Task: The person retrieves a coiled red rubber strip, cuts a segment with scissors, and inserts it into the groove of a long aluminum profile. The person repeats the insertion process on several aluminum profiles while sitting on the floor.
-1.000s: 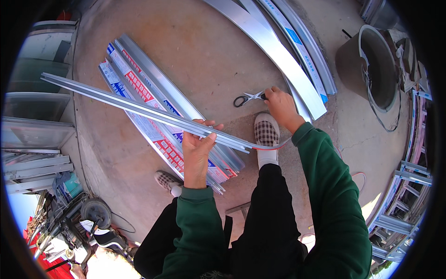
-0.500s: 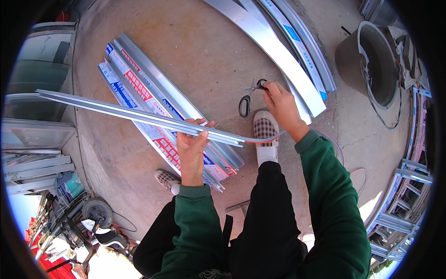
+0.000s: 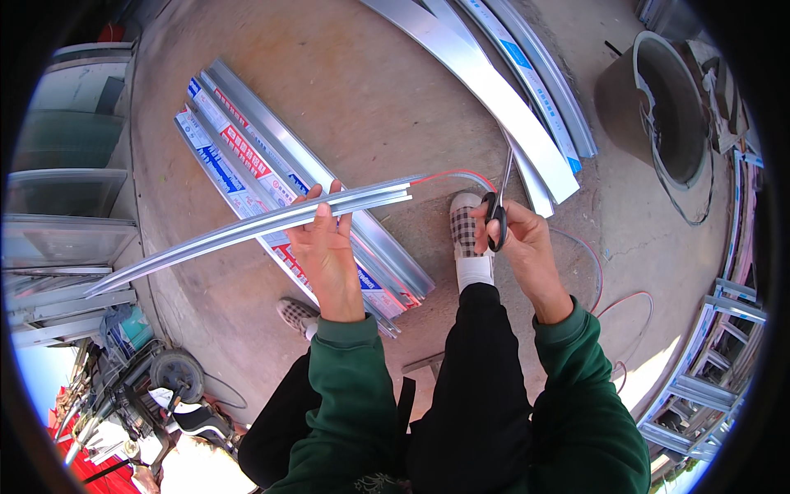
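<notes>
A long silver metal profile (image 3: 247,224) slants across the view, held by my left hand (image 3: 322,262) near its right end, with the fingers round it. From that end a thin grey strip with a red edge (image 3: 454,172) arches over to my right hand (image 3: 528,253). The same hand grips scissors (image 3: 495,221) by their black handles, blades pointing up and away. The strip meets the hand beside the scissors; whether the fingers pinch it too is hidden. More strip trails in loops (image 3: 598,272) on the floor to the right.
Film-covered metal profiles (image 3: 263,173) lie on the concrete floor under the held one. Other long profiles (image 3: 494,86) lie far right, by a grey bucket (image 3: 658,111). Framed panels (image 3: 74,193) line the left side. Metal frames (image 3: 708,370) stand at right.
My right hand has drawn nearer, and the scissors have swung upright in its grip. The profile's left end has dropped, its right end has risen, and the strip now arches up.
</notes>
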Available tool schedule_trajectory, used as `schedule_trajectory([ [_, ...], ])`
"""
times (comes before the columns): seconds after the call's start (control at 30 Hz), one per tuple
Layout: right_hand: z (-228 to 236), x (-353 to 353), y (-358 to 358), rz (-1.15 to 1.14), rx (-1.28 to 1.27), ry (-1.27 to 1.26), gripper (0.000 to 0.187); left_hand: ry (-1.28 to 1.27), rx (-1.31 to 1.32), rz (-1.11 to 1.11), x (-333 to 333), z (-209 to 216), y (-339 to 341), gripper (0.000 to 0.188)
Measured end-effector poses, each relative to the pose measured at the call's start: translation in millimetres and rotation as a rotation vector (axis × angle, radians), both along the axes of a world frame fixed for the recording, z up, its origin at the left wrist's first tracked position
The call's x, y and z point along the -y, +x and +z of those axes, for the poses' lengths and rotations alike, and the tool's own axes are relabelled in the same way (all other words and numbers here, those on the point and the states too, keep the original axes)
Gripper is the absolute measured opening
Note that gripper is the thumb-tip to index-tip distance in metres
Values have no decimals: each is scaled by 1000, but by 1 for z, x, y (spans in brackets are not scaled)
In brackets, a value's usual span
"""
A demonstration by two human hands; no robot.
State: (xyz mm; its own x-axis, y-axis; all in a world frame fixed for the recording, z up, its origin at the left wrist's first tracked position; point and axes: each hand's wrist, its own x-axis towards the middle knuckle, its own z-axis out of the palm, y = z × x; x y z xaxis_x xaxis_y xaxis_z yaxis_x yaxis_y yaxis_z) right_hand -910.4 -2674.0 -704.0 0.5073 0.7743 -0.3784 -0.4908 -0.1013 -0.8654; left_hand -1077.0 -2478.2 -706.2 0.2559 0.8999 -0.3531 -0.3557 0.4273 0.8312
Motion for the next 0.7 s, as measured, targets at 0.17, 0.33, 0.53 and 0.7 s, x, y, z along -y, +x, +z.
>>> schedule_trajectory([
  [0.17,-20,-2,-39,255,-109,-153,44,-23,46,41,6,-5,4,36],
  [0.33,-30,-27,-44,179,41,-156,53,-38,32,3,16,-10,4,37],
  [0.53,-29,-26,-41,129,-2,-265,48,-75,5,-31,27,-13,12,38],
  [0.7,-40,-21,-52,-27,31,-179,45,-98,20,-41,29,-14,16,42],
])
